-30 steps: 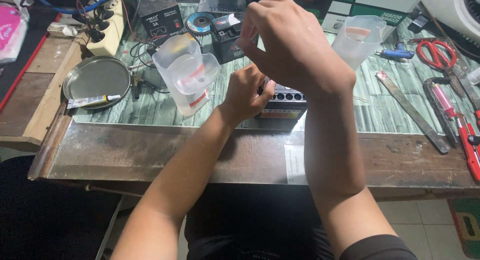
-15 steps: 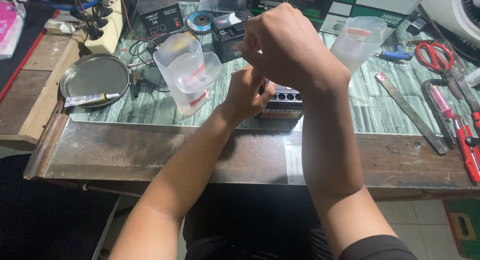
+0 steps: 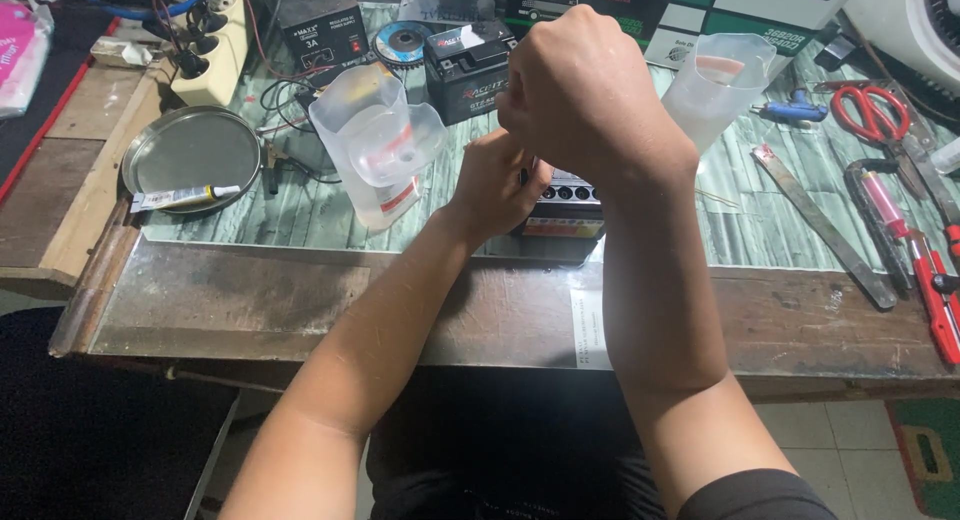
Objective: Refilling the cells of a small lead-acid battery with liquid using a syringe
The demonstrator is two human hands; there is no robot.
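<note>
While both hands work over the small black battery (image 3: 566, 208) near the tabletop's front edge | left hand (image 3: 503, 180) fingers curled on its top | right hand (image 3: 585, 95) fisted above, contents hidden | step: tending cell ports | next needs steady aim.

**Small black battery on bench, under both hands**

The small black battery (image 3: 566, 206) sits upright on the green patterned bench top, close to the worn front edge and roughly in the middle of the work area. Only its near face and part of its top show. The top carries a row of round filler ports along the near side, several visible as dark circles in a pale strip. A red and yellow label band runs along the lower front face. The case looks level, not tilted. Its left end and rear are hidden, so cap state and terminals cannot be read.
</note>
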